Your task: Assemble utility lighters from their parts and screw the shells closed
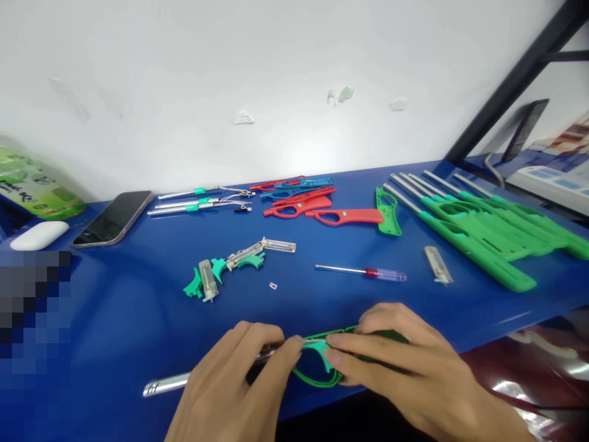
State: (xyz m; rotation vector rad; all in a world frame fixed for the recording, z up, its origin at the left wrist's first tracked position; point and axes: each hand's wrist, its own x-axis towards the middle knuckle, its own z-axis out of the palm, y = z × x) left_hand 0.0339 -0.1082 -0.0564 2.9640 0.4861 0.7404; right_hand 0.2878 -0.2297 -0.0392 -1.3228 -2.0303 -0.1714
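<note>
Near the table's front edge, both hands are on a partly assembled green stick lighter. Its silver metal tube (166,385) points left, out from under my left hand (234,380), whose fingers are closed round the tube's inner end. My right hand (391,356) grips the green handle shell (317,382), with its thumb and fingertips against the mint-green trigger (323,353). The palm and fingers hide much of the shell's right part. Beyond the hands lie a tiny pale clip (273,285) and a screwdriver (386,274) with a purple and red handle.
Clear fuel tanks (208,279) and mint triggers (252,261) lie left of centre. Wired metal tubes (177,209), red shells (345,217), blue shells (299,187) and finished-looking green lighters (478,248) sit farther back. A phone (115,218) and white mouse-like object (40,236) are left.
</note>
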